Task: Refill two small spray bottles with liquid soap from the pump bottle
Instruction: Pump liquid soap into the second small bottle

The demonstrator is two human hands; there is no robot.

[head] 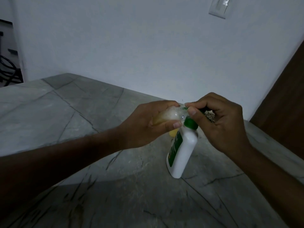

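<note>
A white pump bottle [182, 153] with a green collar and green label stands on the grey marble counter [82, 122]. My left hand [148, 124] grips a small clear spray bottle [166, 115], tilted on its side, holding yellowish liquid and foam. Its neck points right, just above the pump bottle's collar. My right hand [222, 122] pinches at that neck with thumb and forefinger; what it pinches is mostly hidden by the fingers. A small yellow object [172, 133] shows below my left hand, behind the pump bottle.
The counter runs back to a white wall [148, 46] with a light switch [219, 5] at top right. A brown wooden panel [283, 104] stands at the right. Dark cables sit at the far left.
</note>
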